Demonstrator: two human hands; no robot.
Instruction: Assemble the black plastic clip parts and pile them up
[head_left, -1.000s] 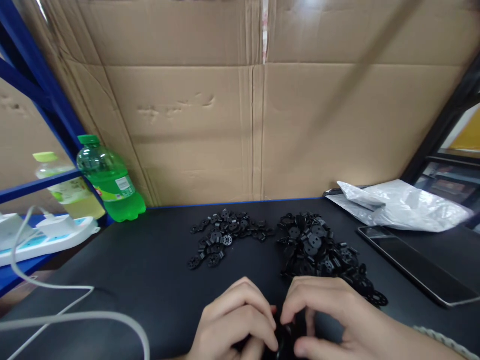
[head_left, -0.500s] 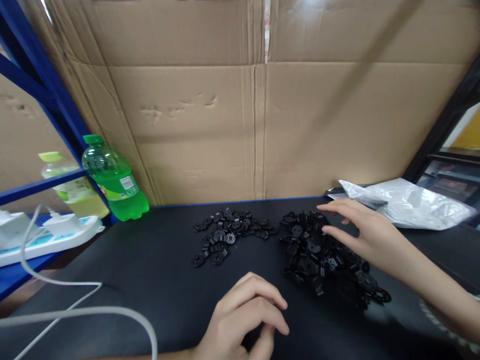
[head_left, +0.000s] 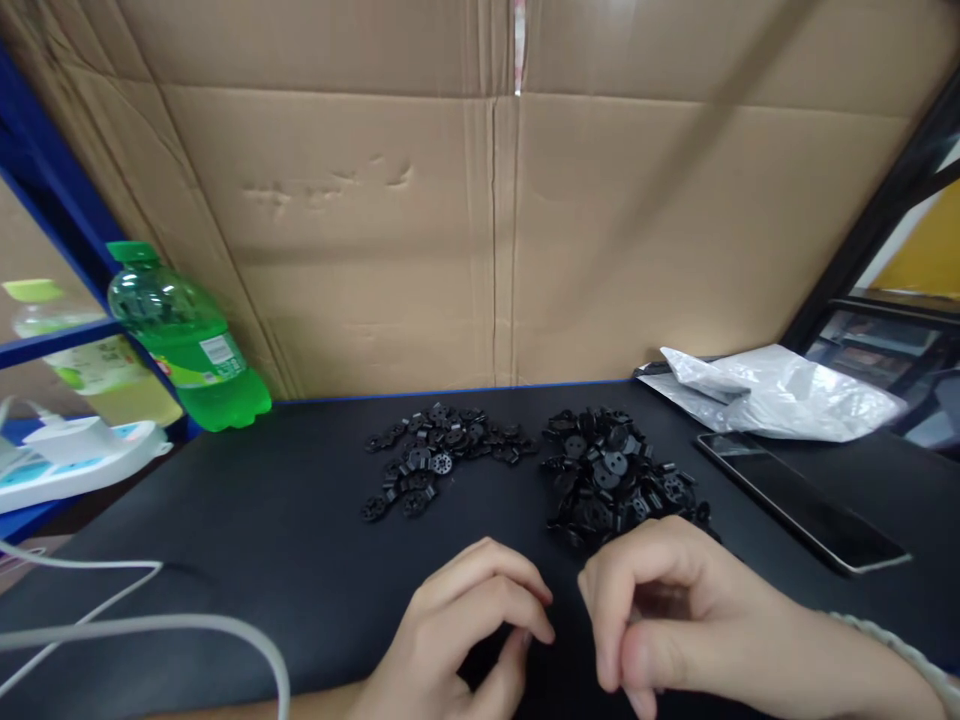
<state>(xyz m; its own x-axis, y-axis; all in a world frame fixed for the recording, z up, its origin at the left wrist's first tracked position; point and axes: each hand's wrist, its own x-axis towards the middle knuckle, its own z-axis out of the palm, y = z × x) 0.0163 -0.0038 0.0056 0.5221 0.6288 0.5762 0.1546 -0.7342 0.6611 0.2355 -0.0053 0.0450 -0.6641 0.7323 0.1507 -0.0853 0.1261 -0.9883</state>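
Observation:
My left hand (head_left: 469, 625) is at the front of the table, fingers loosely curled, with a gap between them and the thumb. I see nothing held in it. To its right, my right hand (head_left: 675, 615) is closed in a pinch, knuckles up and fingertips pointing down. Whatever is between its fingers is hidden. Just beyond that hand lies a heap of small black plastic parts (head_left: 611, 465), some round with holes; the hand covers the heap's near edge. A looser group of similar black parts (head_left: 442, 440) spreads out farther left, away from both hands.
Right of the heap lies a dark phone (head_left: 802, 500), with a silvery plastic bag (head_left: 787, 395) behind it. A green bottle (head_left: 199, 345), a power strip (head_left: 97, 460) and a pale cable (head_left: 172, 625) are at the left. A cardboard wall (head_left: 375, 250) closes off the back.
My right hand has come from the heap toward me and closed, now beside my left hand. The phone has come into sight. The view has shifted slightly; my left hand is nearly unchanged.

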